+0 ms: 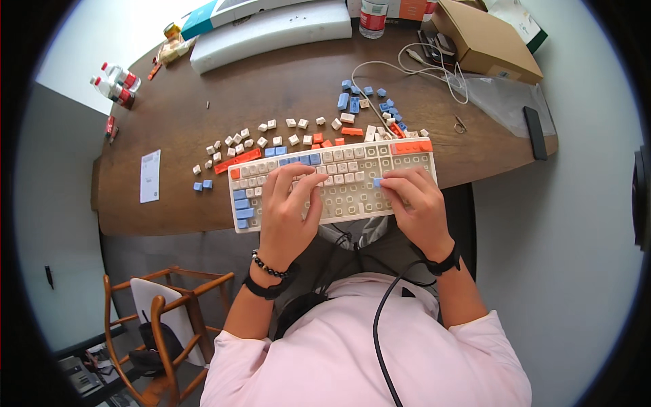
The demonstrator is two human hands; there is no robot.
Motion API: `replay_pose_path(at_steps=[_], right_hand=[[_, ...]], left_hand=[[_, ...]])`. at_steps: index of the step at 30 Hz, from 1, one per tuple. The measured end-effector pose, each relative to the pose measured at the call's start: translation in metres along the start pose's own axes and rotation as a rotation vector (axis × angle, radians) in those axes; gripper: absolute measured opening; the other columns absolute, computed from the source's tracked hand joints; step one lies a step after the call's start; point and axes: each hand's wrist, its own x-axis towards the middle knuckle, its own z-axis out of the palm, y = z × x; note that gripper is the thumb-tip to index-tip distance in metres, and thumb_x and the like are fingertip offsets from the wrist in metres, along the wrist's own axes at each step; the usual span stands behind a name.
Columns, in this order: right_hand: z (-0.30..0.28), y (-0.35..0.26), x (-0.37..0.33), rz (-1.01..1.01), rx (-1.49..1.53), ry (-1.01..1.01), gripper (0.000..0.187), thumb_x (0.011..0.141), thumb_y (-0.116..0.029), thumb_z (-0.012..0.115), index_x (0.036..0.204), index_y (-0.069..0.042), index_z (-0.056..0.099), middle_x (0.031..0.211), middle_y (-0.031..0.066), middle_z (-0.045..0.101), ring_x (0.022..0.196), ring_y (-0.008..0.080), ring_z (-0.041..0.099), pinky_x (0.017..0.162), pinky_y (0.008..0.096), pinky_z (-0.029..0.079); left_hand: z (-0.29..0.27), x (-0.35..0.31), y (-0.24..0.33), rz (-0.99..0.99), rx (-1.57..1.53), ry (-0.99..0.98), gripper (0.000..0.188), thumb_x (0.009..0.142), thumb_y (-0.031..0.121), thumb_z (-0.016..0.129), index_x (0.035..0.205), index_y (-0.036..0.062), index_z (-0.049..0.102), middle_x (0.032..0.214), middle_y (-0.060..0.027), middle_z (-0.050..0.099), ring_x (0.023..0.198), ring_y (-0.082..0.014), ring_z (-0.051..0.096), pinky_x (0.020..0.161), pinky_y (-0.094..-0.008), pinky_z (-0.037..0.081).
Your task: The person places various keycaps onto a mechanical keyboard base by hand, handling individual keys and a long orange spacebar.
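Observation:
A cream keyboard [359, 211] lies at a slight slant along the near edge of the table, part of it reaching over the edge. White, blue and orange keycaps fill its upper and left parts; bare switches show in the lower middle and right. My right hand [419, 200] pinches a blue keycap [378, 182] over the bare switches on the right side. Curved over the left half, my left hand [288, 203] has its fingers apart on or just above the white keycaps, hiding some of them. Loose white keycaps [293, 140] and blue keycaps [354, 104] are scattered beyond the keyboard.
On the brown table [183, 95] stand plastic bottles [115, 91], a white foam block [271, 37] and a cardboard box [491, 41]. A pale cable [380, 63], a black phone-shaped object [534, 133] and a white card [150, 176] lie there too. A wooden chair [159, 319] stands lower left.

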Motion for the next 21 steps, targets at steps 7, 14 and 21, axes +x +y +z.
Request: replay_pose_path(at_steps=[7,14,21], right_hand=[[0.001,0.005,-0.006,-0.004,0.064,0.027,0.024,0.097,0.002,0.089,0.120,-0.004,0.085,0.120,0.0078,0.085,0.112,0.0324,0.079,0.094,0.0452,0.066],[0.000,0.007,-0.008,-0.024,0.048,0.006,0.022,0.099,0.000,0.088,0.121,-0.004,0.085,0.120,0.0083,0.084,0.111,0.0331,0.078,0.093,0.0470,0.065],[0.002,0.003,0.011,-0.053,0.078,-0.019,0.017,0.100,0.001,0.087,0.117,-0.004,0.084,0.118,0.0089,0.083,0.110,0.0352,0.077,0.092,0.0488,0.064]], left_hand=[[-0.027,0.098,0.009,0.011,0.124,-0.321,0.013,0.110,0.002,0.079,0.122,0.0022,0.086,0.106,-0.0153,0.078,0.100,-0.0352,0.081,0.090,-0.0453,0.063],[-0.074,0.092,-0.046,-0.321,0.096,-0.025,0.017,0.116,0.012,0.079,0.126,0.0020,0.088,0.113,-0.0129,0.086,0.096,-0.0241,0.085,0.086,-0.0381,0.065],[-0.152,-0.033,-0.124,-0.628,0.295,0.236,0.019,0.118,0.016,0.078,0.125,0.0030,0.091,0.116,-0.0078,0.087,0.097,-0.0182,0.083,0.088,-0.0353,0.065]])
